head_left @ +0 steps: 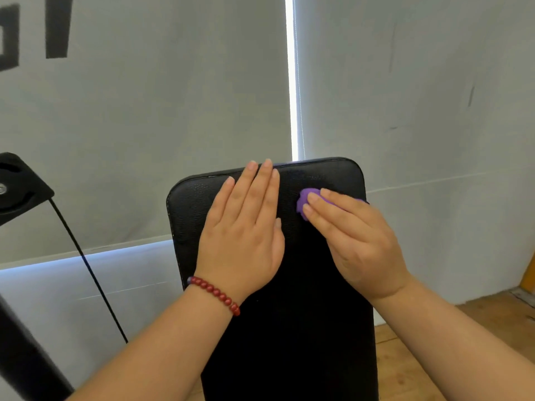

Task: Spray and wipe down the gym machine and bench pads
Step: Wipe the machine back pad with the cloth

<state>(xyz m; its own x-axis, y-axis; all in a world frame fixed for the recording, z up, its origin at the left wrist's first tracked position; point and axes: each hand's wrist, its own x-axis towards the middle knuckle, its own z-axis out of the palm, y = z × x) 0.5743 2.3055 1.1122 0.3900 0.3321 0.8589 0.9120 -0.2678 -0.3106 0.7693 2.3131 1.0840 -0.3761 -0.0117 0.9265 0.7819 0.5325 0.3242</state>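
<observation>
The left hand (243,235) lies flat on the black padded leatherette bench pad (289,342), fingers straight, tips reaching the pad's top edge. Just right of those fingers, the right hand (356,241) presses a small crumpled purple cloth (304,201) onto the pad under nearly straight fingers, and the cloth shows beyond the fingertips.

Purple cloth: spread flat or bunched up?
Bunched: the cloth is a small crumpled wad under the right hand on the black pad.

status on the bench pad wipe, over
Left hand flat on black pad, fingers straight. Right hand pressing purple cloth near the top edge. Nothing else on it.
</observation>
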